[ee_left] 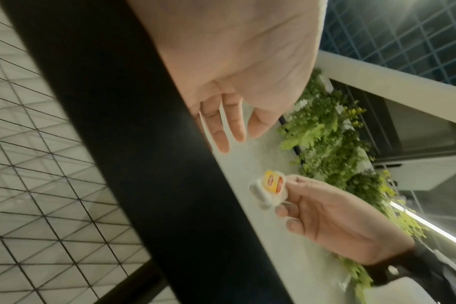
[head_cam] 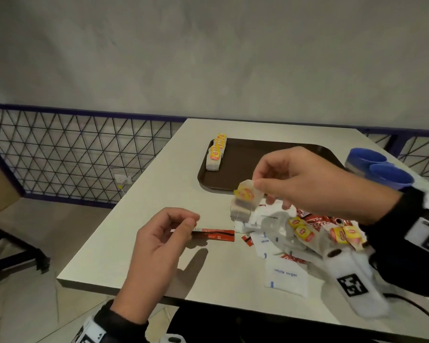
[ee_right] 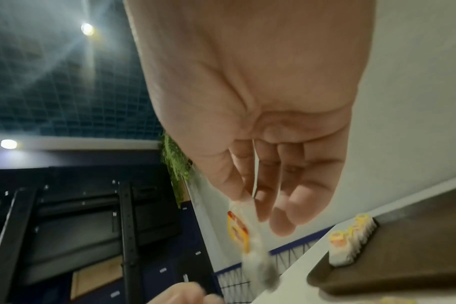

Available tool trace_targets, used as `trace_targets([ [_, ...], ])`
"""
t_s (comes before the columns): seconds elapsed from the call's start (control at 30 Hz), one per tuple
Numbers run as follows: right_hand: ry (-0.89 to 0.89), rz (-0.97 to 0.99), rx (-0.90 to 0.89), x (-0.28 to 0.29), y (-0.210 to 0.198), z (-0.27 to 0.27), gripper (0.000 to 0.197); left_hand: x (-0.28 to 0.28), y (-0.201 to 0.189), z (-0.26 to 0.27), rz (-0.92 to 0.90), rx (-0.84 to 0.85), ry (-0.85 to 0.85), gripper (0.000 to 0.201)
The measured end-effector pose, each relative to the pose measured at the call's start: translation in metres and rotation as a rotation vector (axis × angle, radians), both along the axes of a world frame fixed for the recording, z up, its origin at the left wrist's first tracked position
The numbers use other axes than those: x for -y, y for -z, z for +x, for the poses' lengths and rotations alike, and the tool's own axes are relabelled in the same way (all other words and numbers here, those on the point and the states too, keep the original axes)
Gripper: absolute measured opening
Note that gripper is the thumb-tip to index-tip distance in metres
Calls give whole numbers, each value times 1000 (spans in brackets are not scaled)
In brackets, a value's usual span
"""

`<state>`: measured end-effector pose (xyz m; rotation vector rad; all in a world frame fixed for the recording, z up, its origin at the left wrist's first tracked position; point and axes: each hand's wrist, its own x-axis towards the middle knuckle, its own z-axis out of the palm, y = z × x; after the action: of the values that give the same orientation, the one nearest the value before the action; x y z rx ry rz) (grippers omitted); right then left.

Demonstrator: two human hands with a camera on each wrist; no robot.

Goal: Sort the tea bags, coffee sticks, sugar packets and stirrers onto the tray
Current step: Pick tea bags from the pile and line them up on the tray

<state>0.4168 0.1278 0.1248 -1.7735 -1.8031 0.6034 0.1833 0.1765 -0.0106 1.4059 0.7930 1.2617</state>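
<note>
1. The near edge of the pale counter (head_cam: pixel 139 263) runs below both hands; tiled floor (head_cam: pixel 22 305) lies to its left.
2. The left hand (head_cam: pixel 156 246), its grip pinching a red coffee stick (head_cam: pixel 214 234) at one end, hovers over bare counter near the left edge.
3. Right of it lies a mixed heap: a white sugar packet (head_cam: pixel 285 275), red coffee sticks and yellow-tagged tea bags (head_cam: pixel 302 230), close to the near edge.
4. The right hand (head_cam: pixel 315 184), grip pinching one tea bag (head_cam: pixel 246 198) by its top, holds it in the air between the heap and the tray.
5. Farther back, the brown tray (head_cam: pixel 253 167) holds a row of tea bags (head_cam: pixel 216 153) along its left rim; the rest of its floor is bare.
6. Blue cups (head_cam: pixel 379 167) stand at the counter's right edge.
7. A wire-mesh railing (head_cam: pixel 72 149) and a grey wall (head_cam: pixel 208 58) close the far side.
8. Only the wrist views show green plants (ee_left: pixel 325 131) and ceiling lights (ee_right: pixel 86 28); the left wrist view hides the coffee stick.
</note>
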Motion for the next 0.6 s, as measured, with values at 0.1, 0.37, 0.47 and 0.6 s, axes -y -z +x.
trace_targets([
  [0.1,-26,-56,-218,16,14,-6,9,15,-6,20,37,-24,105,13],
  [0.37,51,-104,-645,46,66,-9,8,40,-1,46,-5,-41,234,14],
  [0.47,117,-47,-772,54,90,-14,19,40,0,46,-1,-58,248,15],
  [0.6,181,50,-802,57,118,-24,12,43,1,49,2,-93,262,15],
])
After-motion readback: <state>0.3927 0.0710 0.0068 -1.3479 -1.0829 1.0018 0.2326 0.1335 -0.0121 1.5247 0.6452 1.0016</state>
